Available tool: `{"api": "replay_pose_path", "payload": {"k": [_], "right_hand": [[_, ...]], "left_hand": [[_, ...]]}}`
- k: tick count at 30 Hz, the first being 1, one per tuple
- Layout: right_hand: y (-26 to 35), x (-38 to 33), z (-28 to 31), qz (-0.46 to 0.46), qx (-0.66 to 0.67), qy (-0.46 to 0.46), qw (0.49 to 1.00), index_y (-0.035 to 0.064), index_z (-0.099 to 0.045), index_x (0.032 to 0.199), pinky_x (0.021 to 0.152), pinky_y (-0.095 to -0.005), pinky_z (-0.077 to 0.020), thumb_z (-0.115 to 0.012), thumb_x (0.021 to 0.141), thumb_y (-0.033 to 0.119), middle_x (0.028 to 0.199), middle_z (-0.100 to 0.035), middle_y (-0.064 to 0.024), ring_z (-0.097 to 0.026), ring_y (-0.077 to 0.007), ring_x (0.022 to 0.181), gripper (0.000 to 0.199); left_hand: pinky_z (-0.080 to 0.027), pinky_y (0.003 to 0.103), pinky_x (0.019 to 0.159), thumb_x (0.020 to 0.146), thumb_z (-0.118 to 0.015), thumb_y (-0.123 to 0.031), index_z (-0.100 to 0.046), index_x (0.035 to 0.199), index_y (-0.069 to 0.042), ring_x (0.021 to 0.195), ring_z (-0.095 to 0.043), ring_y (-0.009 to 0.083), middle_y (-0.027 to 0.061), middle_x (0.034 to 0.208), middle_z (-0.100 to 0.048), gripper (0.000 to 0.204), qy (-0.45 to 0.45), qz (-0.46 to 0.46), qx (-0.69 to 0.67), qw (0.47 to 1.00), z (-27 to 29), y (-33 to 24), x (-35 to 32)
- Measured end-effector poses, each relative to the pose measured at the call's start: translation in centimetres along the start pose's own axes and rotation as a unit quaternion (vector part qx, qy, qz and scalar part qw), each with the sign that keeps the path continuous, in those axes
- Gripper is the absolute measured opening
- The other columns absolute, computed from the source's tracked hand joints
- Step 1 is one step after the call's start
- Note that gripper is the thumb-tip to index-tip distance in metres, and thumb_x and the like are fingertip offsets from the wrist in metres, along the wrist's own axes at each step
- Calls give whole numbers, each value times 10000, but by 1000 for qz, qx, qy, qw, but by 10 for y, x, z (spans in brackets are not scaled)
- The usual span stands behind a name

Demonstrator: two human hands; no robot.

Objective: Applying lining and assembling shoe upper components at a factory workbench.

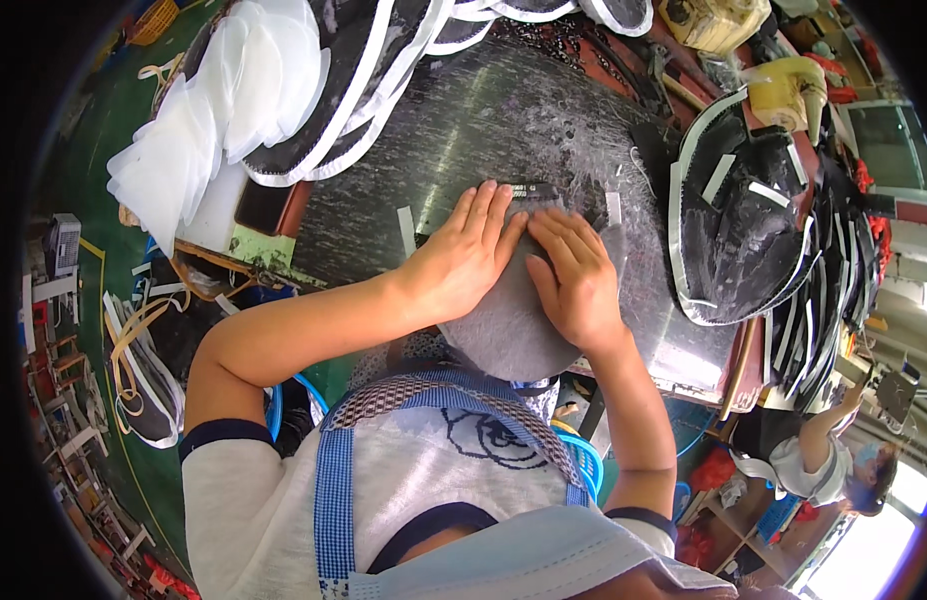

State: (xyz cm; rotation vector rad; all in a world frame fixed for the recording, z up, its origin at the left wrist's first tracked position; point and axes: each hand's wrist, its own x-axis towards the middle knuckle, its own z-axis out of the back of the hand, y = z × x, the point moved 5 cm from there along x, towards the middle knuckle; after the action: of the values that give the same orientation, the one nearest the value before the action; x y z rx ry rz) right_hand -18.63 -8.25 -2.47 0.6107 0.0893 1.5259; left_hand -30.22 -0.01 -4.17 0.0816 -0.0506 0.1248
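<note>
- Pressing flat on a grey round fabric piece (503,335), both hands lie palm down side by side at the near edge of the dark worktable (453,150)
- The left hand (463,258) rests on the far left part of the piece, fingers straight and close together, clamped on nothing
- The right hand (575,275) lies just beside it on the right part of the piece, fingers likewise stretched out and nearly together, gripping nothing; the tips of the two hands almost touch
- The grey piece sits partly on the table and partly over its near edge, against the person's checked blue apron (423,420)
- A small dark flat object (531,190) lies on the table just beyond the fingertips
- A short white strip (407,232) lies on the table to the left of the left hand, and another white strip (613,208) just right of the right hand's fingertips
- A stack of black pieces with white edging (738,225) stands to the right, with white strips stuck on top
- A pile of translucent white pieces (208,110) lies at the far left, beside more black white-edged pieces (353,80)
- Another person (833,460) is at the lower right, well apart
</note>
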Motion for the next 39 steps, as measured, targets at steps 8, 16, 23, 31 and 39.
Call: {"api": "replay_pose_path", "payload": {"k": [8,16,23,31,39], "right_hand": [[-38,26,6,-211,-13,-94,973,15,-611,876,804,-416,-432,-777,730,114,913,-578,-108,-556,-305,844,242],[-26,12,5,-250,178,-152,940,-5,-612,883,732,-301,-506,-715,820,12,933,-602,-97,-618,-202,829,122],[-12,11,50,-224,404,-88,883,19,-668,980,713,-210,-494,-657,876,-38,890,-682,-14,-614,-54,793,119],[15,2,54,-134,452,-95,877,-7,-683,902,700,-229,-486,-686,846,-22,856,-677,-41,-611,-83,791,58],[33,-16,68,-60,401,-118,906,-12,-686,825,609,-255,-474,-743,819,80,785,-669,-82,-623,-147,688,108]], "left_hand": [[-355,514,1079,869,-562,-166,-471,1318,72,1285,-426,465,319,1399,-406,517,-58,-3,-69,996,5,9,2],[-475,369,758,814,-750,-172,-604,1063,-16,784,-609,264,80,832,-606,328,-183,115,-404,889,9,58,40],[-462,300,631,790,-782,-95,-676,951,3,717,-599,170,77,819,-608,216,-153,32,-644,749,44,45,19],[-440,335,603,771,-799,-127,-631,879,-16,688,-581,198,76,782,-561,228,-182,-20,-551,814,83,19,4],[-448,346,604,780,-789,-142,-616,845,-17,681,-571,211,76,769,-539,223,-116,-34,-648,752,90,-3,-10]]}}
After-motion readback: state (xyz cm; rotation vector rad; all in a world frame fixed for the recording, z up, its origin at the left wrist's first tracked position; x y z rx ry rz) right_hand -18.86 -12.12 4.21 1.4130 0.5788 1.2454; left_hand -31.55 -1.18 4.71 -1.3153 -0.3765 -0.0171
